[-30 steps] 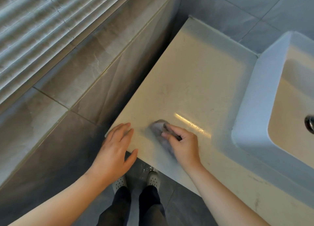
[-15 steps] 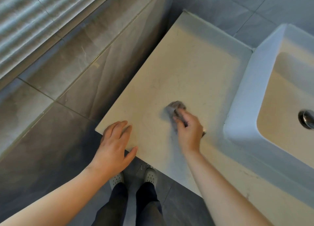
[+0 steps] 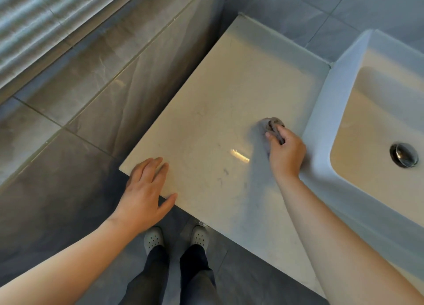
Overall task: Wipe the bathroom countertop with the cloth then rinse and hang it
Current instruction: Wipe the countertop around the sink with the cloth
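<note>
A small grey cloth (image 3: 270,124) is bunched up on the beige countertop (image 3: 220,103), close to the left wall of the white sink. My right hand (image 3: 285,154) is closed on the cloth and presses it onto the surface; most of the cloth is hidden under the fingers. My left hand (image 3: 144,190) lies flat on the countertop's front left corner, fingers apart, holding nothing. A few dark smudges mark the surface between the two hands.
A white rectangular basin (image 3: 325,121) with a metal drain plug (image 3: 403,154) stands on the right of the countertop. A grey tiled wall (image 3: 91,80) borders the left side, with blinds above. My feet in light shoes (image 3: 176,238) stand on the dark floor below the counter edge.
My right hand has slid the cloth across the countertop, away from the front edge and rightward, up to the sink's side. My left hand has stayed on the front corner.
</note>
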